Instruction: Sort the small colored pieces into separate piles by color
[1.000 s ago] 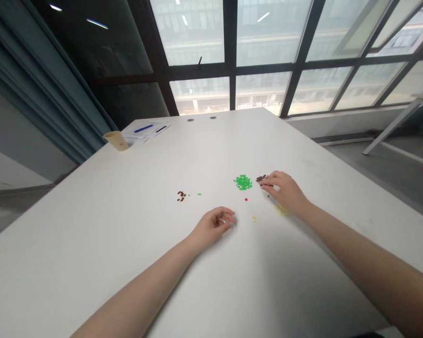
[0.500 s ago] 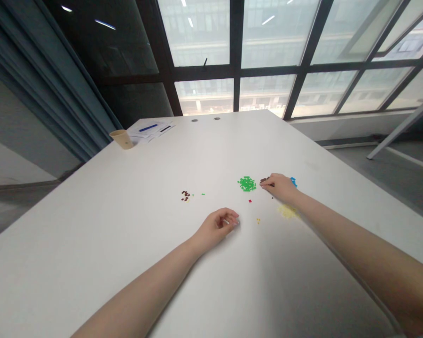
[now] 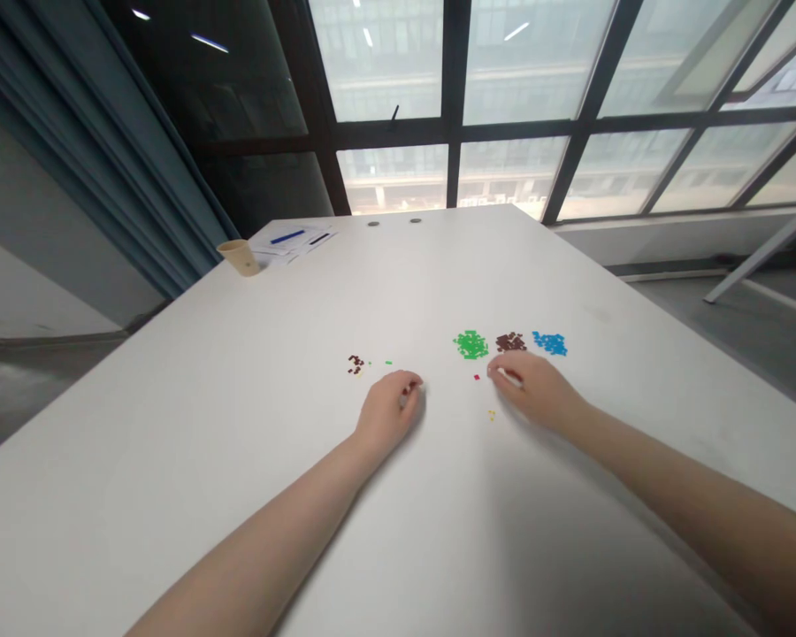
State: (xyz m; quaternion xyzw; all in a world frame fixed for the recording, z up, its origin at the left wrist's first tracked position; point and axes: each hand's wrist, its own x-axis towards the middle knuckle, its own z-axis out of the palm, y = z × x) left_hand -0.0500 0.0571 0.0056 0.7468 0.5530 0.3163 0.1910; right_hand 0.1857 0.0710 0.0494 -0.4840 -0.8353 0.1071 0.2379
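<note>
Over the table's middle, my left hand point(image 3: 390, 409) is loosely curled, its thumb a little apart from the fingers and nothing visible between them. Nearest to it are a small green piece point(image 3: 388, 363) and a scatter of brown pieces point(image 3: 355, 364). My right hand point(image 3: 537, 389) is closed in a pinch, just in front of a pile of small brown pieces point(image 3: 510, 342); anything in its fingertips is too small to make out. Beside that pile lie a green pile point(image 3: 470, 345) and a blue pile point(image 3: 550, 343). A red piece point(image 3: 477, 378) and a few yellow pieces point(image 3: 492, 414) lie left of my right hand.
The white table point(image 3: 345, 301) stretches toward the windows. At its far left stand a paper cup point(image 3: 240, 257) and papers point(image 3: 275, 251) with a blue pen point(image 3: 287, 237) on them. A blue curtain point(image 3: 116, 133) hangs on the left.
My right hand has drawn back from the brown pile toward me, uncovering the brown and blue piles and covering the pale yellow one. My left hand has shifted left and slightly away from me.
</note>
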